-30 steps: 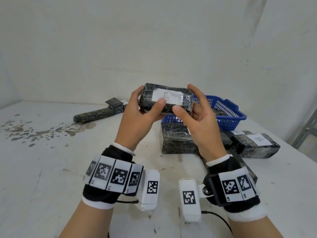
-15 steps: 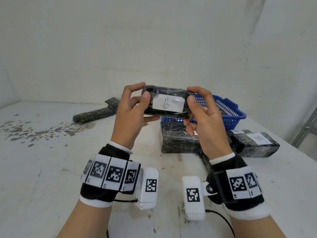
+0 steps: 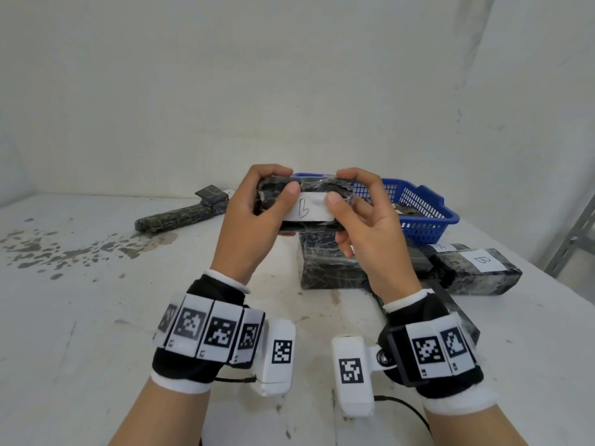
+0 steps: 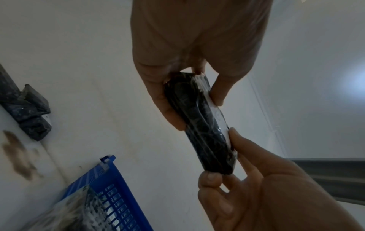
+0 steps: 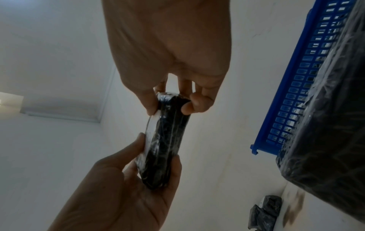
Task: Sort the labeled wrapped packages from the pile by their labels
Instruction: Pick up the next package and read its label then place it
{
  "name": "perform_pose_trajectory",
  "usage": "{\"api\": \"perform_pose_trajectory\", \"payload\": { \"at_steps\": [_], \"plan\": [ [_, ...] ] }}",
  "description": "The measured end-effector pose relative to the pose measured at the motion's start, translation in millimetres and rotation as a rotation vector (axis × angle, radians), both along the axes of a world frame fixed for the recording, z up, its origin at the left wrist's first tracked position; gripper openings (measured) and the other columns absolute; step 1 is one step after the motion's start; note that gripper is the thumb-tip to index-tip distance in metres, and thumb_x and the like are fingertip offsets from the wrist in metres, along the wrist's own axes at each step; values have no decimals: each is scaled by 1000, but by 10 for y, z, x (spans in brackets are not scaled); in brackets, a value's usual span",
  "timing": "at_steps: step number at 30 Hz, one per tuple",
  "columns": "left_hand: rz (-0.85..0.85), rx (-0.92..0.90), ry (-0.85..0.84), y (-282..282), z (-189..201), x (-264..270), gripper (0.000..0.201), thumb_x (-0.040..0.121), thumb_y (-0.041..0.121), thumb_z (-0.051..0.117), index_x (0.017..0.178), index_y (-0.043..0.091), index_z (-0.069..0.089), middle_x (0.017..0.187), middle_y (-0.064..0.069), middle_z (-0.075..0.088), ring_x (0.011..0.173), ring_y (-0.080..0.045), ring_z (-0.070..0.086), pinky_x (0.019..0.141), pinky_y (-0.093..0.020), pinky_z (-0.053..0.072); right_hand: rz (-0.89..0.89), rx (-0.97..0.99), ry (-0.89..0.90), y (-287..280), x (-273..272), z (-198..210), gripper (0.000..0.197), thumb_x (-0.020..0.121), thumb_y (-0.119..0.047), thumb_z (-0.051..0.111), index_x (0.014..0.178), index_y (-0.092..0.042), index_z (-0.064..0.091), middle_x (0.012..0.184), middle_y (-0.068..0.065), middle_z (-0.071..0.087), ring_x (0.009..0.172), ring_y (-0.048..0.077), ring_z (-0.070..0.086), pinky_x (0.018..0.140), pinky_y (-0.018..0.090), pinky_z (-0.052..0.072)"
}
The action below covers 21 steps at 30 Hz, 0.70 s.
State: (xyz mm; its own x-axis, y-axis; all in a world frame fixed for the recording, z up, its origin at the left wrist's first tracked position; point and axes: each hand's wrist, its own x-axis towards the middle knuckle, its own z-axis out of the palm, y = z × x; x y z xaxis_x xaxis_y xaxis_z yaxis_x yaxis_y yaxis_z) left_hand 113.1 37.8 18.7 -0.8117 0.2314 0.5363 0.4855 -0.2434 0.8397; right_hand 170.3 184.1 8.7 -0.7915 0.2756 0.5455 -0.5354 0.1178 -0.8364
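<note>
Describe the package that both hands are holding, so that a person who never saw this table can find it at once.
Start at the blue basket at the far right of the white table. In front of it, raised above the table, the left hand and right hand grip the ends of a small black wrapped package. Unlike the packages lying on the table, it is in the air, with its white label marked B facing the person.

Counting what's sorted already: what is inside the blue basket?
The blue basket holds at least one dark wrapped package; its label is not visible, and the hands and held package cover the rest.
</note>
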Motion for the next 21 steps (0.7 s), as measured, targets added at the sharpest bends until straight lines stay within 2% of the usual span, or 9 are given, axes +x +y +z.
{"api": "perform_pose_trajectory", "payload": {
  "at_steps": [2, 4, 7, 9, 11, 13, 15, 18, 21],
  "plan": [
    [4, -9, -14, 8, -14, -13, 12, 93, 21, 62, 105, 21, 62, 90, 15, 65, 81, -7, 66, 63, -39, 61, -5, 43, -5, 15, -2, -5, 30, 99, -17, 61, 125, -30, 57, 84, -2, 68, 54, 8, 48, 45, 16, 40],
    [17, -12, -47, 12, -22, -46, 12, 94, 22, 61, 106, 21, 63, 95, 10, 66, 84, -12, 68, 64, -41, 61, 9, 54, -29, 34, -10, -9, 41, 99, -15, 60, 136, -30, 54, 98, -1, 67, 58, 2, 56, 51, 15, 46],
    [44, -32, -89, 8, -8, -116, 11, 95, 25, 59, 104, 22, 63, 98, 3, 67, 84, -18, 69, 61, -40, 61, 5, 122, -90, 60, -52, 10, 51, 97, -15, 64, 141, -37, 50, 112, -1, 66, 60, 9, 60, 55, 26, 56],
    [46, -46, -121, 3, 17, -169, 9, 95, 26, 58, 101, 22, 63, 92, 3, 67, 78, -17, 69, 57, -37, 61, -9, 129, -129, 97, -98, 68, 51, 94, -17, 67, 138, -38, 53, 110, 0, 67, 60, 10, 61, 55, 28, 57],
    [27, -61, -155, 0, 68, -229, 12, 95, 27, 59, 102, 20, 64, 93, 0, 67, 76, -19, 69, 54, -37, 60, -42, 151, -157, 170, -148, 156, 48, 91, -21, 71, 134, -38, 57, 108, 2, 70, 63, 6, 64, 56, 26, 55],
    [11, -88, -173, 13, 138, -295, 16, 94, 29, 59, 104, 19, 64, 96, -6, 67, 76, -21, 69, 52, -36, 60, -62, 200, -196, 266, -206, 253, 46, 88, -25, 75, 130, -37, 61, 105, -1, 74, 77, 7, 70, 64, 24, 55],
    [4, -113, -182, 47, 204, -361, 17, 95, 30, 58, 104, 17, 65, 95, -8, 66, 73, -21, 68, 50, -35, 59, -44, 213, -236, 357, -261, 332, 44, 87, -25, 76, 127, -35, 62, 102, 1, 77, 88, 16, 73, 72, 28, 59],
    [-15, -134, -179, 120, 273, -448, 17, 98, 28, 53, 99, 17, 66, 90, -4, 66, 66, -15, 68, 48, -36, 59, -41, 238, -272, 468, -340, 397, 42, 88, -24, 75, 126, -33, 61, 99, 1, 78, 84, 14, 75, 78, 31, 61],
    [-17, -177, -183, 201, 291, -520, 21, 100, 29, 49, 100, 19, 68, 90, 1, 68, 63, -7, 68, 48, -36, 59, -54, 261, -303, 566, -399, 439, 38, 89, -24, 74, 124, -32, 60, 97, 0, 78, 70, 3, 70, 70, 20, 58]
  ]
}}
